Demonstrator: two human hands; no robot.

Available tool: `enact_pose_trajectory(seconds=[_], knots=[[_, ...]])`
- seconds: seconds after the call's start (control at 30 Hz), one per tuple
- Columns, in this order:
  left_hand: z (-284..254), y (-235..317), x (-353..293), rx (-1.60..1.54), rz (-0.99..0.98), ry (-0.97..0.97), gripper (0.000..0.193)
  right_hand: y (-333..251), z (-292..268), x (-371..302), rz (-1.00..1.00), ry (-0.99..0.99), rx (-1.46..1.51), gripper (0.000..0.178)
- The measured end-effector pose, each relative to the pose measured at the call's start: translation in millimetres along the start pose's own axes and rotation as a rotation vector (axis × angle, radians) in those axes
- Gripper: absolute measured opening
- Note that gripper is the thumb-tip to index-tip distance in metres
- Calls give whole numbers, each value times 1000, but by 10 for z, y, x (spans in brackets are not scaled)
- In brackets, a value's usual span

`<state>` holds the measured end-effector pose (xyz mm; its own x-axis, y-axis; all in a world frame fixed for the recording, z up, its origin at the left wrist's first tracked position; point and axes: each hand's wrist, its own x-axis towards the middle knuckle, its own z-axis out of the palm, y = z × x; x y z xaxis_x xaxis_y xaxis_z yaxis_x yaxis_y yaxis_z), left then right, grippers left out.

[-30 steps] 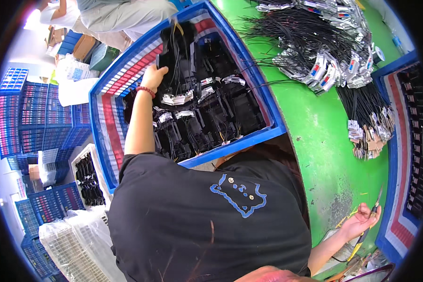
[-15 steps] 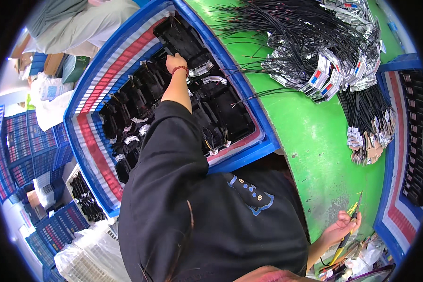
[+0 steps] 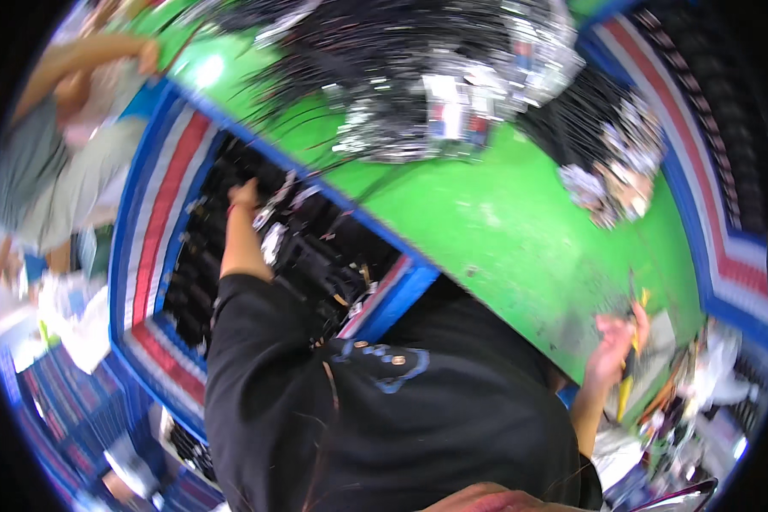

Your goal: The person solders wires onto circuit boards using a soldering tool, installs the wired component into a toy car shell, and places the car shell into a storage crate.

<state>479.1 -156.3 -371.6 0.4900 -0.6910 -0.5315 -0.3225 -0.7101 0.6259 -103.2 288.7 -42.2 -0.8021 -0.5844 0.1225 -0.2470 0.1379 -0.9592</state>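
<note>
My left hand [image 3: 244, 194] reaches down into a blue crate [image 3: 418, 275] with a red-and-white striped lining. It is among black plastic parts [image 3: 320, 256] with silvery pieces attached. Motion blur smears its fingers, so whether it grips a part does not show. My right hand [image 3: 608, 346] is raised over the right end of the green table [image 3: 520, 256]. Its fingers are closed round a slim black-and-yellow tool [image 3: 629, 365], pen-shaped, with a thin tip pointing away from me.
Bundles of black wires [image 3: 350, 60] with silvery ends cover the far table. A smaller wire bundle [image 3: 589, 119] lies beside them. Another lined crate [image 3: 700, 196] of black parts stands at right. Another person's arm [image 3: 85, 60] reaches toward the table at far left.
My view has turned, shifting the table and left crate leftward in the picture. My left hand has stayed inside that crate. The tool is still in my right hand. Another person's arm has appeared.
</note>
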Motion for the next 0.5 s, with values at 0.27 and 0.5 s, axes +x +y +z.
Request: enact_pose_trajectory(seconds=[0.27,0.5], knots=[[-387,1760,-2605,-731,863,235,19,107,173,24,-36,-129,79,28],[1144,2854,-4983,91,1889,-808,16,116,170,158,-177,-150,99,23]])
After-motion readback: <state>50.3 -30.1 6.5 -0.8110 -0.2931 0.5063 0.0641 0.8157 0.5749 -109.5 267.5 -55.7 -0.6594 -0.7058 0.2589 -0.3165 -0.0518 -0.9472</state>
